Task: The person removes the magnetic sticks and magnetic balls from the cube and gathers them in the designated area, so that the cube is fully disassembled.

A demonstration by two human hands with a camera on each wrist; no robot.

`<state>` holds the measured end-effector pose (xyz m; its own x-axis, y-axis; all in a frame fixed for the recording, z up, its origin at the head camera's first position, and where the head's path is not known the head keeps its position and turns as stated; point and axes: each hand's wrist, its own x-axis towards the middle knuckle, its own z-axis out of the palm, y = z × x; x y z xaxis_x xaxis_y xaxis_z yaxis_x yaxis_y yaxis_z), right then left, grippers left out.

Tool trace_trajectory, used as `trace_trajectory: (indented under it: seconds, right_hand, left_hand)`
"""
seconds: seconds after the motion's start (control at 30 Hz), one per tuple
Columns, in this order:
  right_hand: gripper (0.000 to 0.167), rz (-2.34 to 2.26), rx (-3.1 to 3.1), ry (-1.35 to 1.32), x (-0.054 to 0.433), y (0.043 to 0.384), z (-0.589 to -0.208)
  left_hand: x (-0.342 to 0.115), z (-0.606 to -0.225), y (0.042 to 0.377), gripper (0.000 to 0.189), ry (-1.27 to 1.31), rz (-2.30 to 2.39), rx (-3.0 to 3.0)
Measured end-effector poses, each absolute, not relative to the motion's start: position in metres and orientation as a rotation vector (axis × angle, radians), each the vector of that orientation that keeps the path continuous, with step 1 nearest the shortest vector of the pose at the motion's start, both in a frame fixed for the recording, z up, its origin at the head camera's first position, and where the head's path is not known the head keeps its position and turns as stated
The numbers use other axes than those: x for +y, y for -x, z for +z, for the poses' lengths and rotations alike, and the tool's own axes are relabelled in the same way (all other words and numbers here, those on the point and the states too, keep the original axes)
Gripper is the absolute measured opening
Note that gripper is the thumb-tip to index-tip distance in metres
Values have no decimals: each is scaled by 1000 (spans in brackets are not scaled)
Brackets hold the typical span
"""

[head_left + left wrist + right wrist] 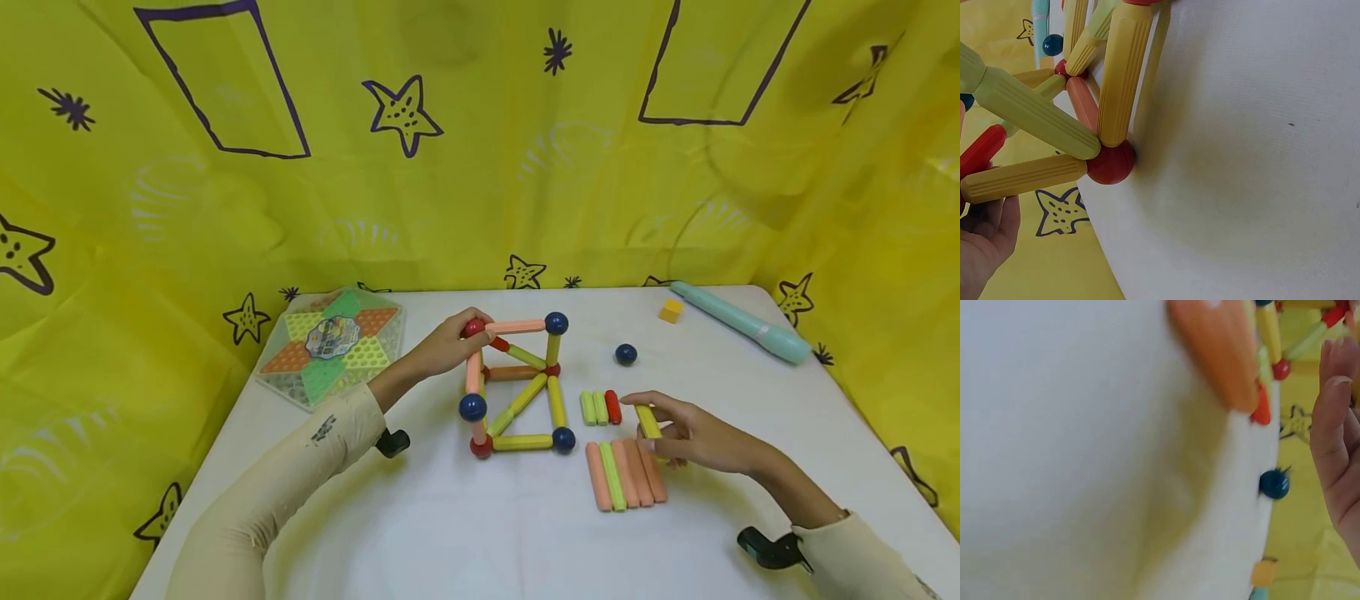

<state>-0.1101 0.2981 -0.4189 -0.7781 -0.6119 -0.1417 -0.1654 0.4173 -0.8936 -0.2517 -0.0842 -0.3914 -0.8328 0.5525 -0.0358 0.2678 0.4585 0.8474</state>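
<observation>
A cube-like frame of coloured rods and red and blue balls stands mid-table. My left hand grips the red ball at its upper back-left corner, where a salmon rod runs across to a blue ball. In the left wrist view, the fingers show behind a yellow rod. To the right, my right hand pinches a yellow rod between thumb and fingers, above a row of salmon and green rods. Short green and red rods lie just left of its fingertips.
A loose blue ball lies behind the short rods. Farther back are an orange-yellow cube and a teal tube-shaped object. A hexagonal star-patterned game box sits at the back left. Yellow patterned cloth walls in the white table.
</observation>
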Motion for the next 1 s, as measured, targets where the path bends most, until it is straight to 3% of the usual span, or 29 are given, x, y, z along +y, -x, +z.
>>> trace_trajectory:
  seconds: [0.2,0.67,1.0]
  right_hand:
    - [68,-1236,2243,495,322,105,-439]
    - [42,-995,2480,526,322,100,-448]
    - [48,-1083,2415,498,323,102,-446]
  left_hand:
    - [-84,-392,251,31,-697,1312,2416]
    - [-83,-391,249,31,-688,1305,2411]
    - [-83,-390,249,33,-711,1286,2427]
